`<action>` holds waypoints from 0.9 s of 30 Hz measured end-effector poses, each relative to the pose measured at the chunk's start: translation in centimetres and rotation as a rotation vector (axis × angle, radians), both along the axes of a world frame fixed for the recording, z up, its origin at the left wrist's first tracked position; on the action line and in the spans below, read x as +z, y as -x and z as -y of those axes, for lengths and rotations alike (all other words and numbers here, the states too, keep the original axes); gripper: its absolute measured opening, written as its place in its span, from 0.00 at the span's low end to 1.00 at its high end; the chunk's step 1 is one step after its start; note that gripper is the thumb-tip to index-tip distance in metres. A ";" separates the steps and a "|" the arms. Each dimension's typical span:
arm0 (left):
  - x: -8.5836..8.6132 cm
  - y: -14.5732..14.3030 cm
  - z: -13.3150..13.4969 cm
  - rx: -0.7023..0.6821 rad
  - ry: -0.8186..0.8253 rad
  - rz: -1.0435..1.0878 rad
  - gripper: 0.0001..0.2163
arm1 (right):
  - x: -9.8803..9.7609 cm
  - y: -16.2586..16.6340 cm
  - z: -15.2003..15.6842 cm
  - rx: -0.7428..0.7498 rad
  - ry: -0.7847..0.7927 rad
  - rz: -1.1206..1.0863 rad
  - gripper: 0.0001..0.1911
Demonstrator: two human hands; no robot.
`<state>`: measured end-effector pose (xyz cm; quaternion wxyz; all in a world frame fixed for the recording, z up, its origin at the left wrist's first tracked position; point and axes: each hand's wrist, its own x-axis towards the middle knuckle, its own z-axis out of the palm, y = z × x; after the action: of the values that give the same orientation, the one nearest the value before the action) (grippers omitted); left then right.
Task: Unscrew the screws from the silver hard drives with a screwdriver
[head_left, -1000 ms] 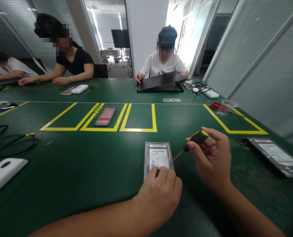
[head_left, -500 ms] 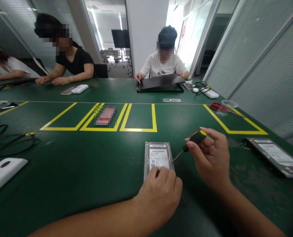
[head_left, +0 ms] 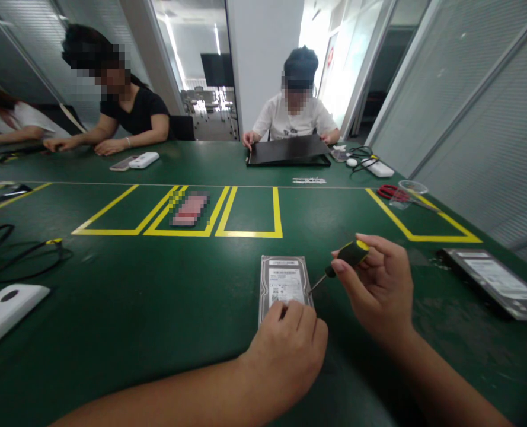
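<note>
Hard drive (head_left: 285, 280) points lengthwise away; left hand (head_left: 290, 347) covers its near end, grip hidden; right hand (head_left: 379, 284) clamps screwdriver (head_left: 351, 253), tip at the drive's right edge

On the hard drive (head_left: 284, 267), a narrow strip (head_left: 283, 262) is set above a larger white label (head_left: 286, 284), where rows of small dark print and a square code (head_left: 275, 299) can be made out, but no word or number can be read. A pale label (head_left: 501, 277) is borne by the second drive (head_left: 480, 286) at the right, its print likewise too blurred to be read. Dark printed marks (head_left: 291, 131) are carried on the chest of a white shirt (head_left: 290, 117), too small to be deciphered.
</note>
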<state>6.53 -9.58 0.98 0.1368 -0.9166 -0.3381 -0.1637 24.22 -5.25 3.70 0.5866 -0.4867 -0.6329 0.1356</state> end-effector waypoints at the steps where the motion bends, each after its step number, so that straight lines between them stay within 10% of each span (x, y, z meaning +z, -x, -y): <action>1: 0.0 0.0 0.0 0.000 0.001 0.000 0.06 | 0.1 0.0 0.1 -0.007 -0.020 0.016 0.24; 8: -0.1 0.0 0.1 0.005 -0.008 0.005 0.05 | 2.0 -0.1 0.4 -0.027 -0.208 0.156 0.14; 27: -0.1 0.0 0.0 0.010 -0.018 -0.006 0.05 | 7.8 1.4 0.7 -0.003 -0.112 0.525 0.07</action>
<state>6.49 -9.62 0.91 0.1469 -0.9140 -0.3409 -0.1635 22.85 -5.93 11.50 0.4286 -0.4730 -0.7692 -0.0312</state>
